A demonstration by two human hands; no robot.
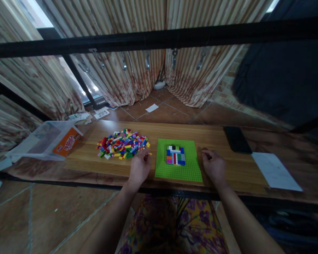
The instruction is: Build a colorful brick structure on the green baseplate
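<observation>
A green baseplate (162, 173) lies on the wooden board, carrying a flat, roughly square block build (175, 155) in blue, white, red, orange and grey, with a black piece at its far edge. My left hand (140, 165) is at the plate's left side, by the near right edge of a pile of loose toy bricks (122, 145). Its fingers are closed in a pinch; a small yellow piece shows at the fingertips, but I cannot tell whether it is held. To the right of the plate my right hand (214, 166) rests with curled fingers; whatever is inside them is hidden.
A clear plastic tub (39, 141) with an orange label stands at the left end. On the right lie a black phone (237, 140) and a white sheet (277, 171). A dark metal rail (148, 38) crosses beyond the table, before striped curtains.
</observation>
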